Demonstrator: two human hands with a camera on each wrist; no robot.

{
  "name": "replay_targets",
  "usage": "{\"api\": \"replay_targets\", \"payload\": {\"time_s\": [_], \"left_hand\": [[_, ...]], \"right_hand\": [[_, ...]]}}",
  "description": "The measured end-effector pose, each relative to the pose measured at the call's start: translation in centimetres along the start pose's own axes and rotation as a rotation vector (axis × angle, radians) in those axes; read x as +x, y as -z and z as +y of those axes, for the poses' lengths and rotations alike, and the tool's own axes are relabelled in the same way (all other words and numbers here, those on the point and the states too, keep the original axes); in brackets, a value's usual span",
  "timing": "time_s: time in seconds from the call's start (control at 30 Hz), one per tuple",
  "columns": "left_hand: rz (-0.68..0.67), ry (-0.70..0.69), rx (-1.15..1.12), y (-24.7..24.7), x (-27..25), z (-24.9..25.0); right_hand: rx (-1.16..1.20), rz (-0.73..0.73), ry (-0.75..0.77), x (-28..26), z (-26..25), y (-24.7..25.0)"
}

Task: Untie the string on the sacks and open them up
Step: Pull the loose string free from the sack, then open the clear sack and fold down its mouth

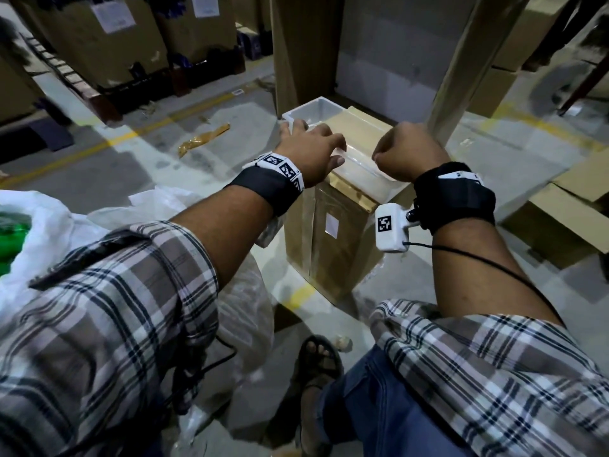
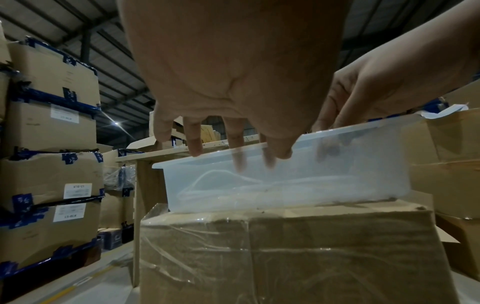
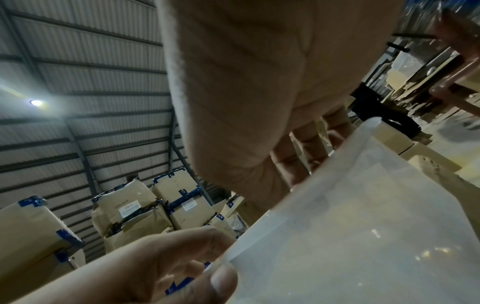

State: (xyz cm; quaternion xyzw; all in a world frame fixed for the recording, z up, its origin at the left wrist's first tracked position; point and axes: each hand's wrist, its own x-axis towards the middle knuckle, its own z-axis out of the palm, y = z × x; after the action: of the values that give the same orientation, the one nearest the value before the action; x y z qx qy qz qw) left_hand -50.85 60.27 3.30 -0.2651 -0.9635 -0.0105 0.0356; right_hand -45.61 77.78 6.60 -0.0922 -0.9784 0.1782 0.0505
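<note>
A translucent plastic bin [image 1: 318,105] stands on a taped cardboard box [image 1: 333,245] in front of me. White string [image 2: 221,174] lies coiled inside the bin, seen through its wall [image 2: 350,164]. My left hand [image 1: 311,146] hovers spread over the bin's near rim, its fingers [image 2: 237,144] straight and dipping inside. My right hand [image 1: 407,153] grips the rim's right end, its fingers [image 3: 298,162] curled over the edge and its thumb [image 3: 223,283] on the outer wall [image 3: 363,226]. An opened white sack [image 1: 43,209] with green contents [image 1: 13,239] sits at far left.
A clear plastic bag [image 1: 244,311] lies under my left arm. Pallets of stacked cartons [image 1: 108,44] line the back left. A wooden table leg [image 1: 468,61] rises behind the bin. Flattened cartons [image 1: 566,222] lie right, a brown tape scrap [image 1: 204,140] on the floor, my sandalled foot [image 1: 316,374] below.
</note>
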Motion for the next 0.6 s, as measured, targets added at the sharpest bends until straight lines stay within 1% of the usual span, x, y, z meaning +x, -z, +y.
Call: {"api": "replay_targets", "payload": {"time_s": [0.17,0.3,0.47,0.6], "left_hand": [[0.062,0.057,0.000,1.3,-1.2,-1.3],[0.125,0.120,-0.040,4.2,-4.1,-3.9],[0.198,0.185,-0.099,7.2,-11.8,-8.1],[0.229,0.283,-0.216,7.7,-19.5,-11.7]], "right_hand": [[0.076,0.164,0.114,-0.2,-1.8,-0.1],[0.127,0.189,0.239,-1.8,-5.7,-0.9],[0.194,0.149,0.443,-5.4,-10.9,-2.4],[0.239,0.098,0.602,-9.2,-15.3,-3.6]]}}
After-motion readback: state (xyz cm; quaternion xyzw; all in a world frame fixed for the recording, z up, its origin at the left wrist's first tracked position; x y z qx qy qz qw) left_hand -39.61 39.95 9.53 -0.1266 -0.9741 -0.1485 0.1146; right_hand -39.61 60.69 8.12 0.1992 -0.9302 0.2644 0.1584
